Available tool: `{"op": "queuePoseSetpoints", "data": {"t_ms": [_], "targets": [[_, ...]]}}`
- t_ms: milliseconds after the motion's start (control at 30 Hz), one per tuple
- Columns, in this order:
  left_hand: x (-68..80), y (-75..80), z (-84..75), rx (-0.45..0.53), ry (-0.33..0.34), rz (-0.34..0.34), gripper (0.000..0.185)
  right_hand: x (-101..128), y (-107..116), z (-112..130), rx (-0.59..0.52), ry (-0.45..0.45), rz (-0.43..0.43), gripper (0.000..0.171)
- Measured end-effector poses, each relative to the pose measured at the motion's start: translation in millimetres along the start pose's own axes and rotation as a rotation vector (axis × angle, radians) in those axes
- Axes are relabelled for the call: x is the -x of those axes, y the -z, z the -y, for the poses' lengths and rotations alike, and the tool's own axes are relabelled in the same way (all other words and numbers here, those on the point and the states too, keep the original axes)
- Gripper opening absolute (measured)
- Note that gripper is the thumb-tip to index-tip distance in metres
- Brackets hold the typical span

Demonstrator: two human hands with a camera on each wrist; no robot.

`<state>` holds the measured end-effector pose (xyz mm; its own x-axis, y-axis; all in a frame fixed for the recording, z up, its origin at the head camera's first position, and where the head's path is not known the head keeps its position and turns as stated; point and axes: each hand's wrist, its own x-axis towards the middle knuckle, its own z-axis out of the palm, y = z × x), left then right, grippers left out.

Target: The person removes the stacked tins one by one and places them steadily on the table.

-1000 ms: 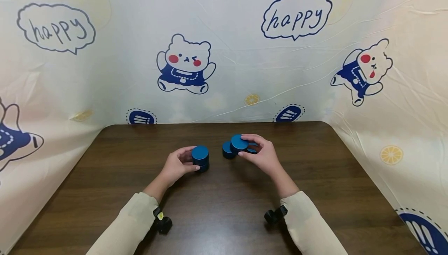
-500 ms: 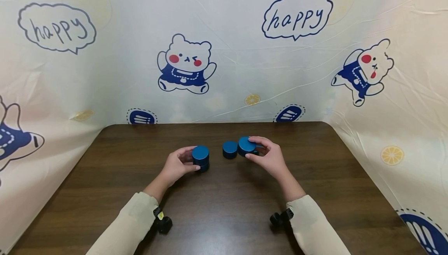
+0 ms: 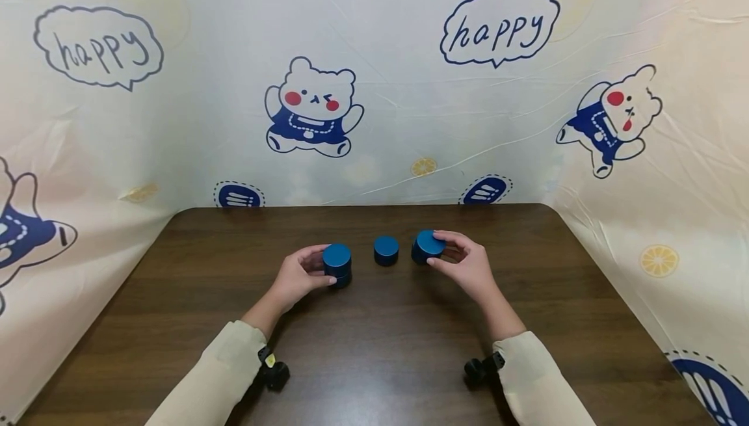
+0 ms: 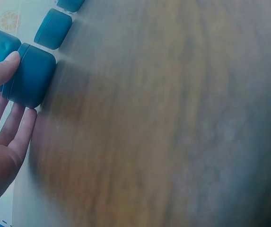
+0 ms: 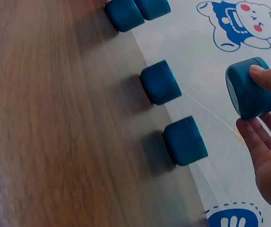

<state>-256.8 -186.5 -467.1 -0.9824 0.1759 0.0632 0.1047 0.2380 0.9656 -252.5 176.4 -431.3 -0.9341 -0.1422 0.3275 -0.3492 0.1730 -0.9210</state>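
Just left of centre in the head view, the left hand [image 3: 295, 279] holds a two-high stack of blue containers [image 3: 337, 265], its thumb on the near side and fingers curved round the far side. In the left wrist view the thumb lies across the join between the two pieces, at the left edge of the frame.

Right of centre in the head view, the right hand [image 3: 468, 266] pinches a blue round container [image 3: 428, 247] between thumb and fingers. The right wrist view shows this piece at the right of the frame, raised clear of the wooden table [image 3: 374, 348], its paler underside visible.

The middle container [image 3: 386, 252] stands upright on the table between the hands, apart from both. Another container [image 5: 185, 141] stands below and right of it in the right wrist view; in the head view the held piece seems to cover it. Each has a thin seam near its top.

Pale sleeves [image 3: 210, 374] enter from the bottom, with black wrist devices [image 3: 277, 376] beneath the cuffs. A pale cloth backdrop [image 3: 205, 120] printed with cartoon bears [image 3: 313, 107] fills the upper frame.
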Motion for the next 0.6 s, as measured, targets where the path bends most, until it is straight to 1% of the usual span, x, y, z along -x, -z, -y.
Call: {"op": "queuePoseSetpoints", "data": {"t_ms": [133, 233, 367, 600], "targets": [[0.6, -0.4, -0.7, -0.011, 0.0, -0.004, 0.064, 0.7, 7.1, -6.4, 0.019, 0.005, -0.035, 0.048], [1.4, -0.7, -1.8, -0.019, 0.001, -0.007, 0.063, 1.0, 12.0, -8.5, 0.028, -0.007, -0.054, 0.048], [2.5, -0.8, -2.9, -0.016, 0.004, -0.012, 0.064, 1.3, 18.2, -9.6, 0.036, -0.04, -0.086, 0.048], [1.7, -0.1, -1.8, -0.029, -0.001, -0.012, 0.064, 1.0, 28.5, -12.4, 0.044, -0.122, -0.151, 0.05]]}}
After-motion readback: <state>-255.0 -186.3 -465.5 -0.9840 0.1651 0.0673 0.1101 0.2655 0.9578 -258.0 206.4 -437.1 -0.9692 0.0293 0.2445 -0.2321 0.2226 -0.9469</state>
